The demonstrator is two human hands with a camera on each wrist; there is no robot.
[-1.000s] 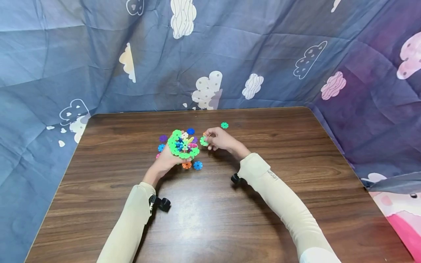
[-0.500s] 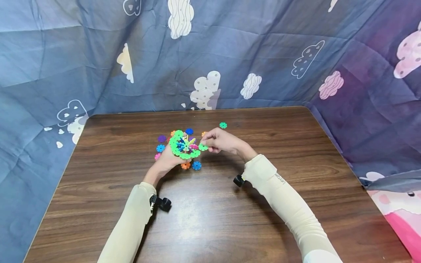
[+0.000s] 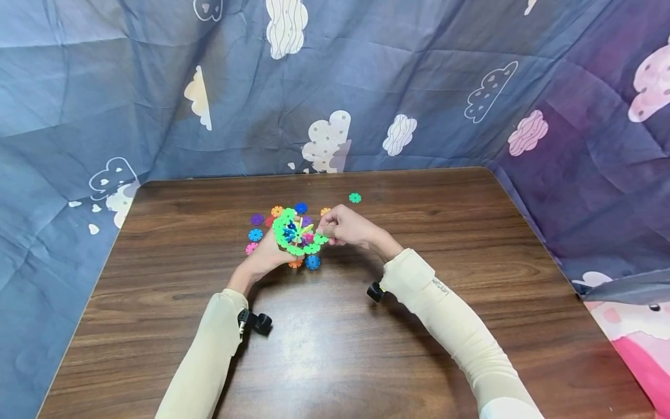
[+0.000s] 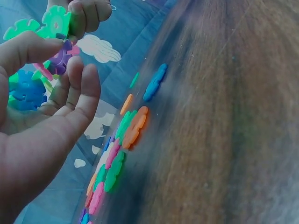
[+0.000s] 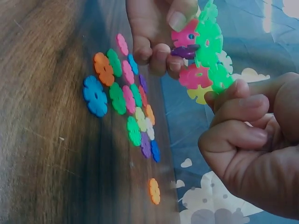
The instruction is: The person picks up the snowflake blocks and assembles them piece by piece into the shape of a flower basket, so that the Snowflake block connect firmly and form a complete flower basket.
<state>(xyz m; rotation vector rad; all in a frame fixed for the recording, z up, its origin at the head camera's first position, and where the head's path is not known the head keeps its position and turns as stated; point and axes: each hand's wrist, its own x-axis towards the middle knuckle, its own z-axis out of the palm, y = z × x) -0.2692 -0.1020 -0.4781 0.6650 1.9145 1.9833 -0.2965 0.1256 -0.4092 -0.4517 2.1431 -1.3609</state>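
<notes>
My left hand (image 3: 266,251) holds a built-up cluster of interlocking snowflake discs (image 3: 295,251) above the table. Bright green discs form a curved outer band, with blue, pink, yellow and purple discs inside it. In the left wrist view, thumb and fingers close on the cluster by a purple disc (image 4: 59,59). My right hand (image 3: 355,228) pinches a green disc (image 5: 221,78) between thumb and finger at the band's right end. That disc touches the neighbouring green disc (image 5: 209,44); how deep its slot sits cannot be made out.
Loose discs lie flat under and around the left hand, among them a blue disc (image 3: 312,262), a purple disc (image 3: 257,219) and an orange disc (image 5: 154,191). A teal disc (image 3: 355,198) lies farther back on the wooden table (image 3: 445,233). A cloud-printed cloth (image 3: 251,116) hangs behind.
The right hand has brought its green disc leftward and slightly down, from apart to against the band's right end. The left hand has shifted the cluster slightly right.
</notes>
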